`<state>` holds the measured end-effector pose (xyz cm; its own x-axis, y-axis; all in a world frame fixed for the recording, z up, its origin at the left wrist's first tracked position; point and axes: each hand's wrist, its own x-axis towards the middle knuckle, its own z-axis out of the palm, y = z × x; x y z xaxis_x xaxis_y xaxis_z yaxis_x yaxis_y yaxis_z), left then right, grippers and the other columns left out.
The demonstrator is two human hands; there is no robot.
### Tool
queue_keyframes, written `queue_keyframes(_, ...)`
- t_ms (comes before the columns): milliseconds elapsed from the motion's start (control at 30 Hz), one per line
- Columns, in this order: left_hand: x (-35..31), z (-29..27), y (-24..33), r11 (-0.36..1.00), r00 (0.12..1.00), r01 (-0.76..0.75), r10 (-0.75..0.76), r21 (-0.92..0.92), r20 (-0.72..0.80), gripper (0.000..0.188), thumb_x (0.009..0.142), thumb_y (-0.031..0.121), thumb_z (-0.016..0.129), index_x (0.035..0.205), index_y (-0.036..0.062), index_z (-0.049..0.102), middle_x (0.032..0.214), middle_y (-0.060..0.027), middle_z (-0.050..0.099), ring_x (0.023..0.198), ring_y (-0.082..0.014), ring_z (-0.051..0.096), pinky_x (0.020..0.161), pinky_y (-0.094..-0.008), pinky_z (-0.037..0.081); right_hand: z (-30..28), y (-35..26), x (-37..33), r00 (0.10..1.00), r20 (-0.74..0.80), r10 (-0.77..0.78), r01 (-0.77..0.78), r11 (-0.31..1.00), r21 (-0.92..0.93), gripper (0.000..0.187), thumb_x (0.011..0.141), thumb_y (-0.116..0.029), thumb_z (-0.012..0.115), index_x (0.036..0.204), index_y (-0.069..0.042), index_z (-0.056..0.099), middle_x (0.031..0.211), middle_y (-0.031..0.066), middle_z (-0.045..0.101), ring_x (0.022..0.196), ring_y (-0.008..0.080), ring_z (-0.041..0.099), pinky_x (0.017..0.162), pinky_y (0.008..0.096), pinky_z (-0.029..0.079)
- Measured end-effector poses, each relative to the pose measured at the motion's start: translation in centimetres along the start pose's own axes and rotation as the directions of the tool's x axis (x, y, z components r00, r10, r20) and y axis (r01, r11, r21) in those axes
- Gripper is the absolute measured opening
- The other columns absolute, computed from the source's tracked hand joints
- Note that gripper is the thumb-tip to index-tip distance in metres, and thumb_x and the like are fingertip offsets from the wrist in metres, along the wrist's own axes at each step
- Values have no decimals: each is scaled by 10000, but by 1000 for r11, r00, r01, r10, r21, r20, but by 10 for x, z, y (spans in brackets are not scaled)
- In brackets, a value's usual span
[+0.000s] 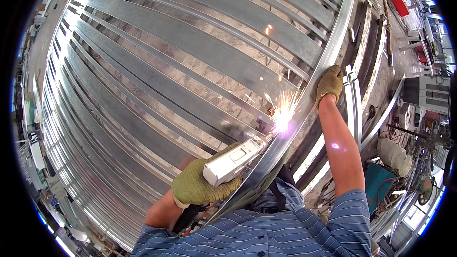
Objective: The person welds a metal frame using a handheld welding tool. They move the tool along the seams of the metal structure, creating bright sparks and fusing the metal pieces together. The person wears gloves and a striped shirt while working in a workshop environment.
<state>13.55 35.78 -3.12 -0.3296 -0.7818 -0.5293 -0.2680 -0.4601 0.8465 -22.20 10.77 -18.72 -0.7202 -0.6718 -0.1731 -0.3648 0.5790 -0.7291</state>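
Observation:
My left hand [194, 183], in a green work glove, is closed around a white, boxy handheld welding gun [234, 160]. The gun's nozzle points at the joint between a slat and the edge rail [334, 47] of a large metal frame. A bright glow with flying sparks [284, 114] hides the exact contact spot. Farther up the same rail, my right hand [329, 85], also gloved, grips its outer side with the fingers curled; the fingertips are partly hidden. Wide and narrow silvery slats [214, 43] run side by side across the frame, away to the left.
Long metal strips [352, 100] lie to the right of the frame. A grey machine cabinet [427, 94] stands at the far right, with a teal box [379, 188] nearer. A red object [399, 5] sits at the upper right. Dusty floor shows between the slats.

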Motion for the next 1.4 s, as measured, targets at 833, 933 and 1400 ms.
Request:
queue_keyframes(833,-24,4,6,984,1000,11,-11,-180,-3,721,928,31,855,1594,5,578,1251,-101,814,1081,-162,779,886,-291,613,-1,-2,-5,999,-8,-43,43,999,-17,693,1132,-526,368,1414,26,678,1427,299,697,1344,481,644,1153,501,480)
queue_keyframes(933,-38,-3,5,983,990,-121,110,-136,-87,735,911,4,850,1594,1,578,1250,-107,818,1075,-165,785,863,-291,622,-4,-12,-13,1000,-3,-12,12,1000,17,681,1129,-522,380,1419,16,679,1423,288,704,1337,469,653,1150,498,483)
queue_keyframes(1400,-51,6,-4,998,998,61,-60,6,-19,798,939,195,861,1658,109,523,1080,-65,829,924,-155,778,854,-322,611,6,17,17,999,1,-49,48,996,72,681,1133,-541,407,1452,6,658,1424,286,708,1328,470,664,1135,492,502)
